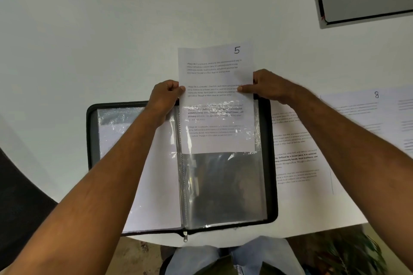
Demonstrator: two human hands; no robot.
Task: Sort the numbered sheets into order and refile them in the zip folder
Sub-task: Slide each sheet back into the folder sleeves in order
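Left hand [166, 94] and right hand [267, 86]: each pinched on a side edge of sheet 5 [215, 78], thumbs on the printed face. Sheet 5: upright in portrait, lower half already inside the clear sleeve [223, 181] on the right-hand page of the folder [271, 163]; upper half projecting past the folder's 12 o'clock edge. Bottom edge of the sheet stopped about midway down the sleeve; lower sleeve area vacant.

Progress, as judged: insertion of sheet 5 partly complete, full seating outstanding. Left-hand page at 9 o'clock holding white paper, number not legible; presumably earlier sheets filed. Sheet 8 [366, 105] and at least one more printed sheet [295, 154] lying loose at 3 o'clock of the folder, so filing outstanding. Zip pull [185, 236] at 6 o'clock, folder fully open; closing outstanding.

Surface: white table [89, 29], curved near edge, otherwise bare toward 12 o'clock. Grey case [366, 0] at 1 o'clock, well apart from the folder. Below the table edge: blue trousers, brown floor, green leaves at 5 o'clock.
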